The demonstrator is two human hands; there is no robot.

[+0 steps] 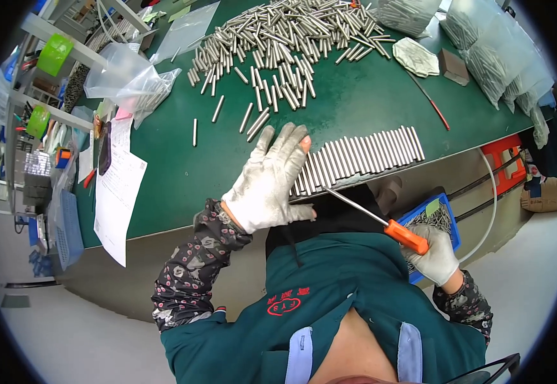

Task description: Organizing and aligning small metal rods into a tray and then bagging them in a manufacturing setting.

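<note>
My left hand (269,179), in a white glove with bare fingertips showing, lies with fingers stretched out at the left end of a row of metal pins (361,153). Its thumb points right along the table's near edge. The pins lie side by side, their near ends by that edge. My right hand (435,254), also gloved, is closed round the orange handle of a screwdriver (407,237). The screwdriver's shaft slants up to the left, its tip at the near ends of the pins toward the row's left part. Whether the tip touches them I cannot tell.
A big heap of loose pins (285,38) covers the far middle of the green table (182,185). Bags of pins (483,64), a cloth (416,57), a brown block (454,66) and a thin red-handled tool (439,114) are right. Paper (115,205) overhangs left; a blue bin (455,224) sits below.
</note>
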